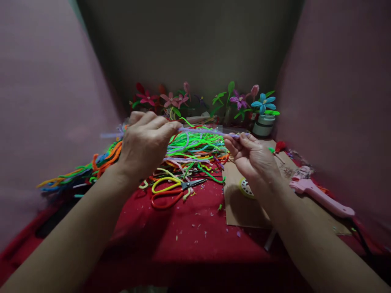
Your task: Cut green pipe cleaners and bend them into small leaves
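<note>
A pale purple pipe cleaner (pixel 201 130) is stretched nearly level between my two hands, above the red-covered table. My left hand (pixel 146 138) is closed around it, and a blurred end sticks out to the left past the fist. Thumb and fingers of my right hand (pixel 252 154) pinch its other end. Below and behind the strand lies a heap of loose pipe cleaners (pixel 195 146), mostly bright green. Scissors (pixel 171 189) with one yellow and one red handle rest in front of the heap, blades pointing right.
A pink glue gun (pixel 324 195) lies on cardboard (pixel 241 211) at the right, near a round yellow-rimmed item (pixel 246 188). Pipe-cleaner flowers (pixel 264 103) stand along the back, one in a jar (pixel 264 125). More pipe cleaners (pixel 82 171) lie left. Scraps dot the red cloth (pixel 189 236).
</note>
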